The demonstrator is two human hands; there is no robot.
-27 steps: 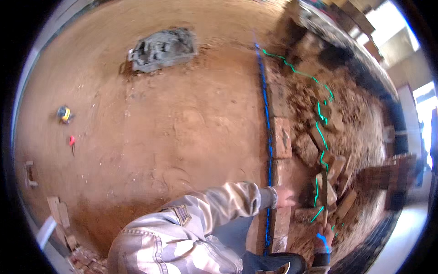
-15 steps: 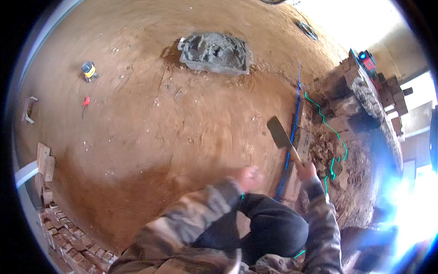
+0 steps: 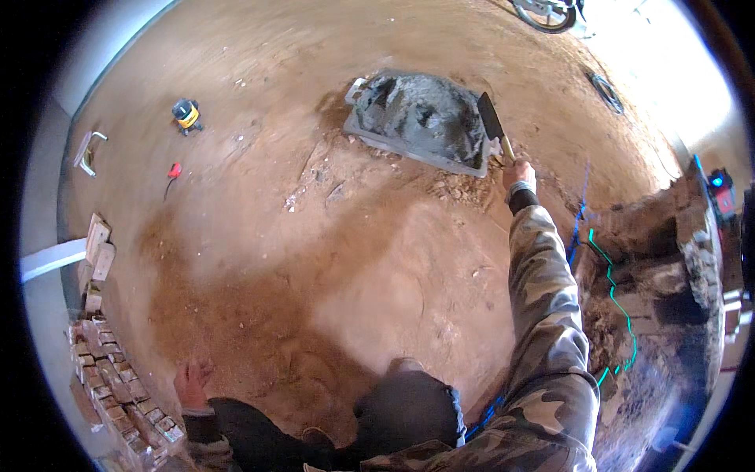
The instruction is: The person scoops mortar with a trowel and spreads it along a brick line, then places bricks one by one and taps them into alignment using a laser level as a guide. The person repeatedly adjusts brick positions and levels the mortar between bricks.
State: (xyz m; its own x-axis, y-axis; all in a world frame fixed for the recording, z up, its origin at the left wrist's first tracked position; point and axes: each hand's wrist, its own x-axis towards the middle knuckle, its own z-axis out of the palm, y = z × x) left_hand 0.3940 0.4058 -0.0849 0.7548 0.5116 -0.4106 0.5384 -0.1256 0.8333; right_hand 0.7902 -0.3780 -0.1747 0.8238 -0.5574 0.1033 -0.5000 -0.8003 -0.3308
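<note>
Seemingly for reach, the right hand (image 3: 519,173) clasped a trowel's handle (image 3: 507,149), blade (image 3: 489,116) beside the mortar tub (image 3: 417,154); the left hand (image 3: 192,385) looked empty.

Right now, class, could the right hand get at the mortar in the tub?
Probably yes: the right hand holds a trowel, its blade at the right end of the tub, and the mortar lies uncovered.

Yellow-black device (image 3: 186,118), red object (image 3: 174,170) nearby, dark coil (image 3: 605,93), wheel (image 3: 546,13) at top edge
</note>
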